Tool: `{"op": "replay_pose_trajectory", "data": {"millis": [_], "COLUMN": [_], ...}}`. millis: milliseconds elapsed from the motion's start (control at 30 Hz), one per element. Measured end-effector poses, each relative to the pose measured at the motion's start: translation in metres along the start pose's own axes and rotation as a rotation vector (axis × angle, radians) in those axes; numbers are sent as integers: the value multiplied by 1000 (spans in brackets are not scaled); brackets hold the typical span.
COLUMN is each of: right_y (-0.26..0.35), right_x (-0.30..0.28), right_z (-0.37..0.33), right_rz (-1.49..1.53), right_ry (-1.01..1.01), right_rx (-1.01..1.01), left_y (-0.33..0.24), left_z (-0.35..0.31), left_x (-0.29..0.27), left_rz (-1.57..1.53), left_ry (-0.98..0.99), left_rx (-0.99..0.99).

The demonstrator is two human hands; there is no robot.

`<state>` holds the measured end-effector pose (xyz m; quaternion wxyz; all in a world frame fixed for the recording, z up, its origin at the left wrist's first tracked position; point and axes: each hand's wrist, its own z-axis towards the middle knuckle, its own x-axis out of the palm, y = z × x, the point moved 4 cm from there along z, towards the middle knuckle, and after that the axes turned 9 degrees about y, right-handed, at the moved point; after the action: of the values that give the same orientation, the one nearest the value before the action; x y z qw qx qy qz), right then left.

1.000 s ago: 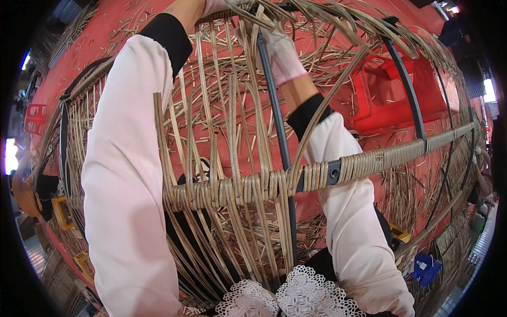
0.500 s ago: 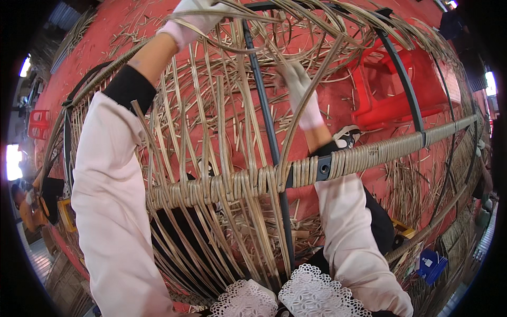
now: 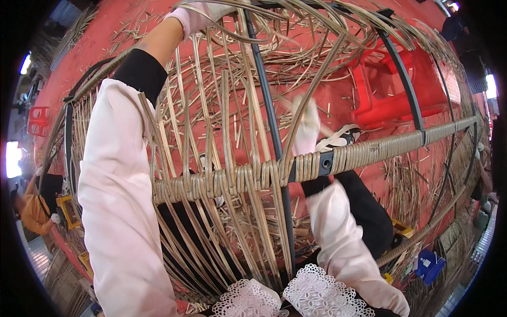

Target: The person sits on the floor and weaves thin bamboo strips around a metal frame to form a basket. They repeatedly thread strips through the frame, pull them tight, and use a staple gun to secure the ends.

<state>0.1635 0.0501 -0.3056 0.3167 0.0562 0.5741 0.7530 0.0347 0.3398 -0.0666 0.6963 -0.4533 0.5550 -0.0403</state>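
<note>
Red floor (image 3: pixel 79 71) underlies cane strands (image 3: pixel 321 71) touching left grip (image 3: pixel 206 13), near right grip (image 3: pixel 307 121); closures unclear.

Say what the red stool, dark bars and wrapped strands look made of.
Red stool: probably moulded plastic, glossy, smooth-edged. Dark bars: likely painted metal, satin, slim and rigid-looking. Wrapped strands: rattan or synthetic imitation, slightly shiny, brownish, coiled tightly.
</note>
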Motion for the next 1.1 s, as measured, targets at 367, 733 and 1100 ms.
{"op": "replay_pose_trajectory", "data": {"millis": [367, 733, 1100], "right_y": [124, 184, 85], "right_x": [61, 22, 61], "right_z": [174, 136, 210], "right_rz": [400, 574, -263], "right_ry": [127, 127, 245], "right_rx": [-52, 310, -162], "left_y": [22, 27, 44], "left_z": [3, 10, 66], "left_x": [13, 13, 10], "left_rz": [-78, 726, 420], "left_ry": [148, -177, 142], "left_rx": [137, 533, 16]}}
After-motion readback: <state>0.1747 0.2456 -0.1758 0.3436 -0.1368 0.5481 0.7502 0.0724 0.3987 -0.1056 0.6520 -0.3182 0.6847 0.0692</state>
